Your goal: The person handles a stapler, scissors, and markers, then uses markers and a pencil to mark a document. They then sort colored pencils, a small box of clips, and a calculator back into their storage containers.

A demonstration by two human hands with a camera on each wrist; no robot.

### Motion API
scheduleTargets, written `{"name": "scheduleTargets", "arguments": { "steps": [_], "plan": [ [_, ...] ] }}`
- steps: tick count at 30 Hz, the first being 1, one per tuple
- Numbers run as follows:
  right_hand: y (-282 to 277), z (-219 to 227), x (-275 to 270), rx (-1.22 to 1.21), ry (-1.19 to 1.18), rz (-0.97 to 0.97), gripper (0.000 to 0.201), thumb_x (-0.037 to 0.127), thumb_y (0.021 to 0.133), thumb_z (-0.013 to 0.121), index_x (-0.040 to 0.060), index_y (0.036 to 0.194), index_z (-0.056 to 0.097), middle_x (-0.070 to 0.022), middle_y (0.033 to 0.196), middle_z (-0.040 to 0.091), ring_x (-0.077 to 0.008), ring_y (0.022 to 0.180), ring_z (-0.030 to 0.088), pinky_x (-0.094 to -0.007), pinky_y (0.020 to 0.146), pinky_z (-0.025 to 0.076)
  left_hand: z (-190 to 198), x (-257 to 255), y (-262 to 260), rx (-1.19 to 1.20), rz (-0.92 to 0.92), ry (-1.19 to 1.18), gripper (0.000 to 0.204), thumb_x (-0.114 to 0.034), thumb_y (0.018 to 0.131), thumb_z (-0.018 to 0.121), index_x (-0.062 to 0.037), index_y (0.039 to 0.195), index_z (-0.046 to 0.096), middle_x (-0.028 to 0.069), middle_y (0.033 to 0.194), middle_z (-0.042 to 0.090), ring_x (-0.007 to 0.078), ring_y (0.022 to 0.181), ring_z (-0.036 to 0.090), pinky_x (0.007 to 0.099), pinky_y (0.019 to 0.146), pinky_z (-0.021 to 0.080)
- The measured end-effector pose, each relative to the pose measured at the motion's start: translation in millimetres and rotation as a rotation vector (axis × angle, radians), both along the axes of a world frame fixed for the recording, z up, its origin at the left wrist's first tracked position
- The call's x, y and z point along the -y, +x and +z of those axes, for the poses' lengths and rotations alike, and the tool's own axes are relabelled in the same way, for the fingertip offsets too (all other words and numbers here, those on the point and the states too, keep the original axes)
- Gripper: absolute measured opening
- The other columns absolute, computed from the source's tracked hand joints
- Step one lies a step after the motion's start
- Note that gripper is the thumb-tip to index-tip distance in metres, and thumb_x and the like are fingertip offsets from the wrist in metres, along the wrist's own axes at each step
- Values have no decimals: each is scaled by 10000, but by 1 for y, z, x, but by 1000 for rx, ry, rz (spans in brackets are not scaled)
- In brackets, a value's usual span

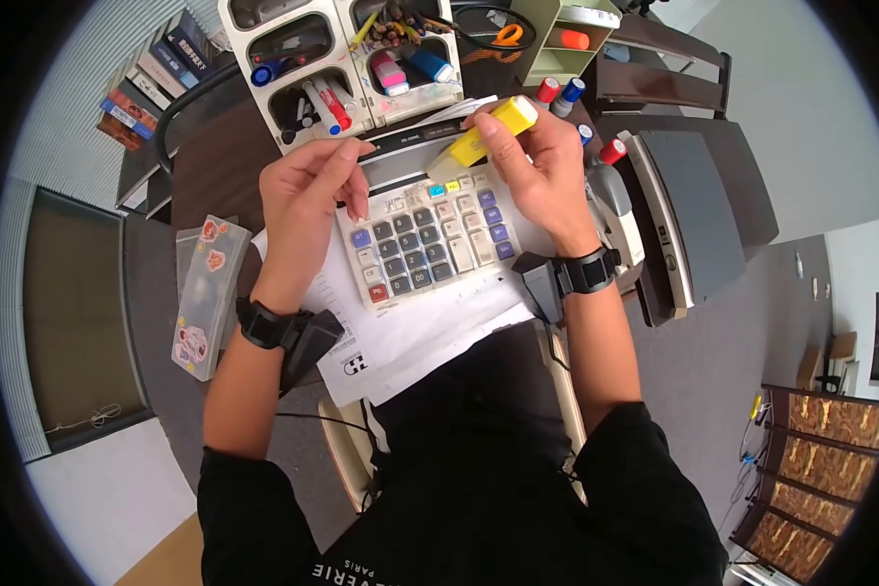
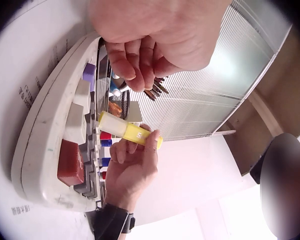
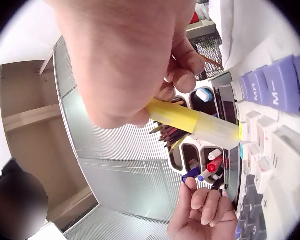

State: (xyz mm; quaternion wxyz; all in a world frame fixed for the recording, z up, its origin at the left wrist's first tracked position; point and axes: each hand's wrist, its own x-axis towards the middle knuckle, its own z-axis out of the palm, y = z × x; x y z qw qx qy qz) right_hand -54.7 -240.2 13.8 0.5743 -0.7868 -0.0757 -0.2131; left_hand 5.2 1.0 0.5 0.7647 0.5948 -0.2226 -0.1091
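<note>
My right hand (image 1: 542,166) pinches a yellow highlighter (image 1: 477,140) between thumb and fingers, over the upper right of a white desktop calculator (image 1: 425,244). Its pale, translucent end slants down toward the small cyan and yellow keys below the display; the right wrist view shows this highlighter (image 3: 175,116) from the side. My left hand (image 1: 303,190) hovers by the calculator's upper left corner, fingers loosely bent. In the left wrist view nothing lies in those fingers (image 2: 132,62). Beneath the calculator are printed paper sheets (image 1: 361,342).
A white organizer (image 1: 355,59) with pens, pencils and highlighters stands behind the calculator. Several red- and blue-capped bottles (image 1: 569,96) are at the right, near a grey machine (image 1: 669,215). A translucent pencil case (image 1: 205,293) with stickers lies at the left.
</note>
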Motion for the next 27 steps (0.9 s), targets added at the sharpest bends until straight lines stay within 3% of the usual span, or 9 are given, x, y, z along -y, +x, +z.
{"name": "scheduleTargets", "arguments": {
  "steps": [2,4,12,16,20,22,24,25,27],
  "plan": [
    [-1,0,-2,-13,-28,-23,227,214,951,685,-10,990,696,-44,734,703,-49,569,554,-224,522,419,2,-1,-1,0,8,20,268,-167,1007,587,70,1100,672,63,716,622,117,591,565,240,541,431],
    [-1,-1,-6,41,62,88,231,217,951,684,-10,990,695,-44,750,705,-49,580,561,-226,538,430,0,1,-2,-2,12,35,267,-167,1008,587,69,1098,673,64,717,623,117,590,564,240,540,431],
    [0,-4,-1,34,10,-28,227,212,956,682,-13,985,697,-45,750,693,-46,607,566,-224,551,437,1,0,-2,-1,16,16,265,-165,1007,590,70,1092,676,62,717,623,115,586,561,246,538,428],
    [-1,-2,-4,76,181,43,222,202,957,681,-17,990,701,-55,793,715,-42,633,580,-218,551,440,3,-1,-2,12,8,4,265,-164,1008,587,72,1092,675,63,716,622,119,587,562,247,541,427],
    [2,-5,0,-36,13,-10,226,214,958,685,-9,988,707,-1,714,655,-21,586,528,-215,511,392,3,1,-2,-3,6,16,268,-164,1009,584,77,1087,672,67,716,621,121,587,562,244,546,428],
    [3,-6,-3,51,45,-32,223,205,972,670,-13,986,709,14,659,609,-23,540,492,-229,472,355,2,1,-3,-4,17,17,266,-163,1008,585,77,1083,672,68,712,620,122,585,562,244,545,428],
    [3,-2,-5,115,376,-67,209,173,983,649,-28,979,708,5,645,600,-33,493,467,-239,446,334,3,1,-3,1,14,0,261,-160,1007,586,76,1077,674,69,708,619,122,583,561,244,544,427],
    [2,2,-2,86,400,-93,215,160,998,622,-37,980,708,-3,639,586,-49,459,451,-243,428,318,4,0,-2,7,16,-2,261,-160,1007,586,76,1077,674,69,708,619,122,583,561,244,544,427],
    [4,7,7,-13,667,-62,196,165,990,610,-23,1011,665,-11,603,557,-94,421,469,-255,413,359,4,0,-2,2,2,7,259,-157,1007,584,76,1075,674,69,703,617,122,581,560,244,542,427]
  ]
}}
